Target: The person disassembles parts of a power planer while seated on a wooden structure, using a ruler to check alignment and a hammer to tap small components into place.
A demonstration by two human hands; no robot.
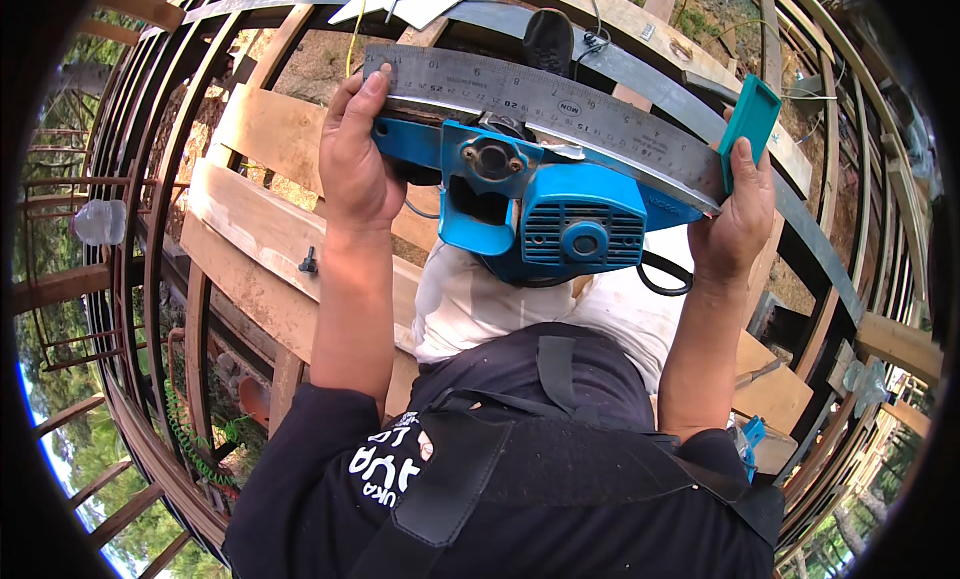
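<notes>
As the left hand [362, 164] and right hand [735, 214] flanked the ribbed blue planer [583, 204], both clasped it. Both held one steel-bladed square [560, 101].

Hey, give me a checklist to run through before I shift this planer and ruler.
1. Left grip at the steel ruler's end: ok, thumb over it.
2. Right grip on the teal handle: ok, thumb against it.
3. Ruler flush along the blue planer's base: cannot tell, contact is partly hidden.
4. Power disconnected: cannot tell, no plug shows.
5. Planks clear of loose items: not ok, a small dark object lies on one.
</notes>
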